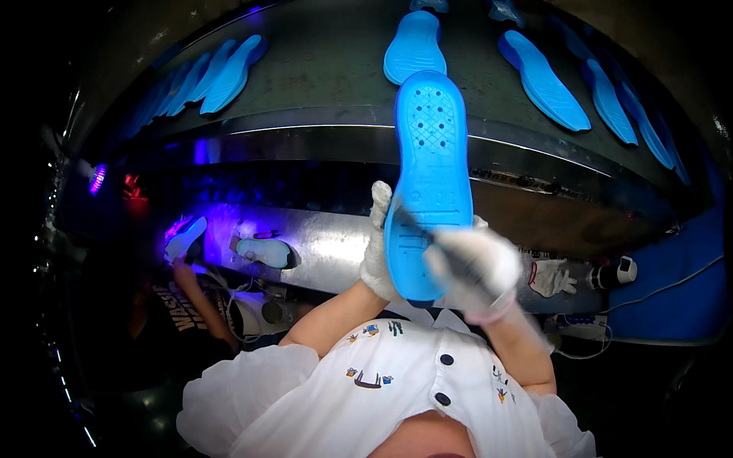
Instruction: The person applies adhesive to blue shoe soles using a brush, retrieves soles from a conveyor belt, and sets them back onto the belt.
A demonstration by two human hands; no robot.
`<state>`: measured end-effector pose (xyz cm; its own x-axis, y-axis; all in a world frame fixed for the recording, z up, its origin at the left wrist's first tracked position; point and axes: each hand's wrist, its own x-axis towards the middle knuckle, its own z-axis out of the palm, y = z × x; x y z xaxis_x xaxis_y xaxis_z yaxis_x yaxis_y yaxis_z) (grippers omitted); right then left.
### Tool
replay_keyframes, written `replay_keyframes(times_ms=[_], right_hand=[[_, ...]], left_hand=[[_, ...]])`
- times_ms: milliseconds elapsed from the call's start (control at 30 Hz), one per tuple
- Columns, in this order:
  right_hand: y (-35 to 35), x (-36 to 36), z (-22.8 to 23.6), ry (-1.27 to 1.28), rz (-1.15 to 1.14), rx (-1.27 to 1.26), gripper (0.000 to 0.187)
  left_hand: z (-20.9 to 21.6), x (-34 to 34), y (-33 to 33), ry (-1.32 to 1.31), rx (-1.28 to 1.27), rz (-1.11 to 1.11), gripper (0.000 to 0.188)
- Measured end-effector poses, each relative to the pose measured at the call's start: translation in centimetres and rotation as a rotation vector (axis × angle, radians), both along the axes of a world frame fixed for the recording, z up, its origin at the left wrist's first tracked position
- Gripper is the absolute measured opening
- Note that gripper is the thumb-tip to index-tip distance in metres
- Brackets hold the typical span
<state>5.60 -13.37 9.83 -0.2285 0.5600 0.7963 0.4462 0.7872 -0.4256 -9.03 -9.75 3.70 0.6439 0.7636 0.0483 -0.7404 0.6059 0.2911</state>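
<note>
A bright blue shoe sole (431, 172) is held up in front of me, its perforated, cross-hatched end pointing away. My left hand (377, 263), in a white glove, is closed on the sole's left edge near the end closest to me. My right hand (489, 267), also gloved and smeared by motion, is closed round a dark slim tool (458, 256). The tool's tip lies over the grooved lower part of the sole; its exact kind is too blurred to tell. Beyond, another blue sole (414, 49) rests on the belt, partly behind the held one.
A dark conveyor belt (321, 84) with a metal edge carries more blue soles (542, 80) (233, 72). Below runs a metal bench (328, 244) with a pale sole (263, 251) and a spare white glove (551, 278). At left, another person's hand (183, 273) holds a sole under violet light.
</note>
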Motion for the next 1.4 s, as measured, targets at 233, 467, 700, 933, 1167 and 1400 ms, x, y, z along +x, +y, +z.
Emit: replay_keyframes(times_ms=[233,467,700,933,1167,1400], right_hand=[[-1.4,0.1,-0.2,0.515,-0.16,-0.567,0.027],[-1.6,-0.3,-0.6,0.167,0.272,-0.328,0.025],[-1.9,-0.2,-0.4,-0.116,0.17,-0.209,0.027],[-1.8,-0.5,-0.2,-0.191,0.16,-0.248,0.029],[-1.8,-0.4,-0.5,-0.089,0.133,-0.3,0.026],[-1.7,-0.4,-0.1,0.005,0.191,-0.373,0.02]], left_hand=[[0.6,-0.9,1.0,-0.212,-0.07,0.046,0.114],[1.2,-2.4,2.6,-0.134,0.115,0.018,0.111],[1.7,-4.7,4.8,-0.078,0.189,-0.219,0.108],[1.8,-6.5,6.0,0.345,0.108,-0.051,0.031],[3.1,-7.0,7.0,0.54,0.283,-0.147,0.039],[4.4,-7.1,7.3,0.681,0.361,-0.087,0.055]])
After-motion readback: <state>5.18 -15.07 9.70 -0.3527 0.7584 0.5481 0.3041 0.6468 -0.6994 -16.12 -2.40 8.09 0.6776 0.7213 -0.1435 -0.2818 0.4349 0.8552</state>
